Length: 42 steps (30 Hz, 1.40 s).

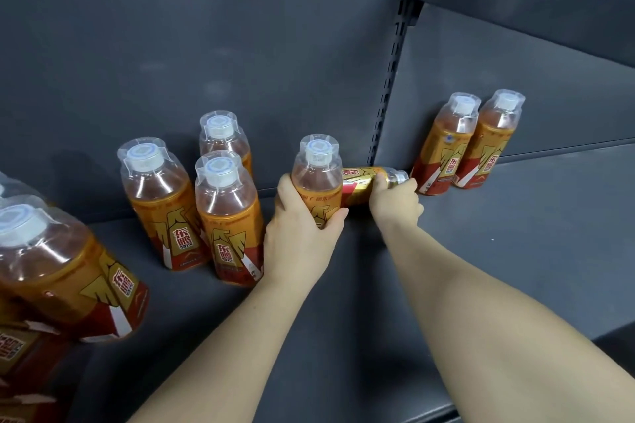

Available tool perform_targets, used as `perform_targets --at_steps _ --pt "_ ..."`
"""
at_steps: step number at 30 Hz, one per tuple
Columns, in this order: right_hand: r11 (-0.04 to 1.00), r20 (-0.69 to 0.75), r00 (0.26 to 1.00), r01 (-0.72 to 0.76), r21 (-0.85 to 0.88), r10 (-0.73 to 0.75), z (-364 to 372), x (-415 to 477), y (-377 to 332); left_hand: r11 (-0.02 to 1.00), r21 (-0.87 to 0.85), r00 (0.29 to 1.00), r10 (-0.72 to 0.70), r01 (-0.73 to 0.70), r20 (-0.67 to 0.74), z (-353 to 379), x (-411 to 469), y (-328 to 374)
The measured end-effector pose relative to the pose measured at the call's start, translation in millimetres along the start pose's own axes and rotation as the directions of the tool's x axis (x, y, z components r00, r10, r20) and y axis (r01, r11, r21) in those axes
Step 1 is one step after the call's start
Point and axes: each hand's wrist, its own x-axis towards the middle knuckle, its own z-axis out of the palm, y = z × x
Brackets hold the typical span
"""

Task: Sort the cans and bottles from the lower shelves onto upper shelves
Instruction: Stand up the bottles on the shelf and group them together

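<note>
shelf (498,251): matte dark-grey metal, flat, under slotted upright (386,89) | bottle (316,178): clear plastic, orange-gold label, white cap, standing just left of upright's foot, left hand (302,237) wrapped round it | can (360,184): gold metal cylinder, sideways at upright's foot, right hand (395,201) clasping it

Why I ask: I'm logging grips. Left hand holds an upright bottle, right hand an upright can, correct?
Not quite: the head view shows the left hand holding an upright bottle, but the can in the right hand is on its side.
</note>
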Motion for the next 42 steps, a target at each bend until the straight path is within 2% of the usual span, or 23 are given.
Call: perform_targets --at_steps 6,15,26,30,35,42 --pt "0.988 -0.059 0.998 -0.007 0.152 0.016 0.6 -6.1 -3.9 1.000 -0.001 1.000 0.000 0.000 0.014 -0.7 0.0 -1.6" --pt "0.947 -0.052 0.996 0.080 0.311 -0.067 4.8 -29.6 -16.5 1.000 -0.027 0.999 0.004 -0.003 0.033 -0.8 -0.1 -2.5" --pt "0.840 0.042 0.961 0.217 0.498 -0.273 0.1 -48.3 -30.2 0.998 -0.059 1.000 0.008 -0.007 0.016 -2.4 -1.7 0.9" --pt "0.801 0.011 0.929 0.312 0.511 -0.369 -3.8 -54.3 -37.3 0.996 -0.084 1.000 -0.005 0.007 0.016 -2.6 -2.2 2.8" --pt "0.776 -0.029 0.869 0.455 0.437 -0.494 -7.4 -57.8 -44.6 0.995 -0.097 0.999 -0.036 0.036 0.008 -3.6 -3.8 4.4" --pt "0.758 -0.094 0.838 0.530 0.380 -0.538 -20.5 -64.5 -39.4 0.997 -0.067 0.999 -0.043 0.042 -0.026 -3.2 -10.1 6.0"
